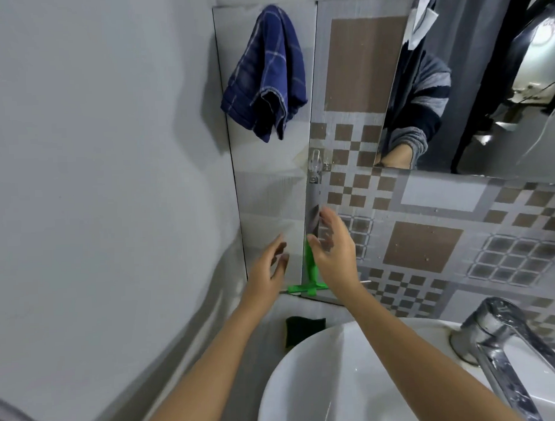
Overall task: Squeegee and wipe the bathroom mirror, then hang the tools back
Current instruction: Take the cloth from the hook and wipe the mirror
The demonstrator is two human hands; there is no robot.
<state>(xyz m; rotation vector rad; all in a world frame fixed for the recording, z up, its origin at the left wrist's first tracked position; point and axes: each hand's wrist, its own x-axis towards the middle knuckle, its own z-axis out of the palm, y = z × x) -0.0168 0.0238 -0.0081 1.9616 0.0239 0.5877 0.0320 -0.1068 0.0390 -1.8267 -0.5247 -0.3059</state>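
A squeegee (pixel 311 269) with a grey handle and green head hangs blade down from a clear hook (pixel 316 161) on the tiled wall. My right hand (pixel 334 255) is just to the right of its handle with fingers spread, the thumb in front of the green neck and not closed around it. My left hand (pixel 265 267) hovers open to the left of the squeegee, holding nothing. A blue checked cloth (pixel 265 72) hangs higher up on the grey wall panel. The mirror (pixel 485 77) fills the upper right and reflects a person's sleeve and hand.
A white sink basin (pixel 338 381) lies below my arms, with a chrome faucet (pixel 501 338) at its right. A dark sponge (pixel 302 329) sits on the ledge behind the basin's left rim. A plain grey wall closes off the left side.
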